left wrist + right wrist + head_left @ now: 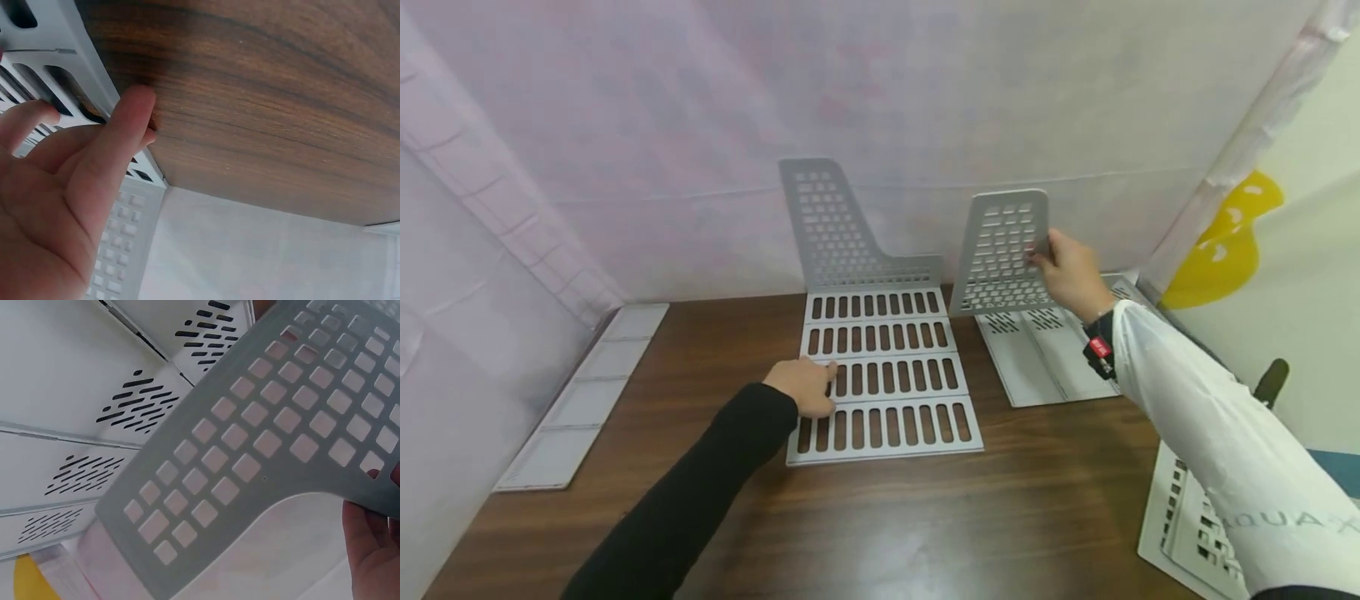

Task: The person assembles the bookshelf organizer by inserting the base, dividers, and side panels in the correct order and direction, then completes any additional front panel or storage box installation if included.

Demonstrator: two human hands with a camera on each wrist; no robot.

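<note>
A slotted light-grey panel (880, 375) with four hinged-looking rows lies on the wooden table. At its far edge an L-shaped perforated grey panel (838, 233) stands upright. My left hand (803, 387) rests on the left edge of the slotted panel, and its fingers (128, 112) touch the rim and slots in the left wrist view. Off to the right, my right hand (1071, 271) pinches a second perforated panel (1000, 250) by its side edge, holding it upright. The right wrist view shows this panel (256, 425) close up, with the thumb near its curved edge.
Behind my right hand lies a white folding panel (1037, 367) with slanted slots. A plain folded strip of panels (583, 396) runs along the left edge. More perforated pieces (1187, 533) lie at the right front, partly under my sleeve. A yellow shape (1221, 250) is at the right.
</note>
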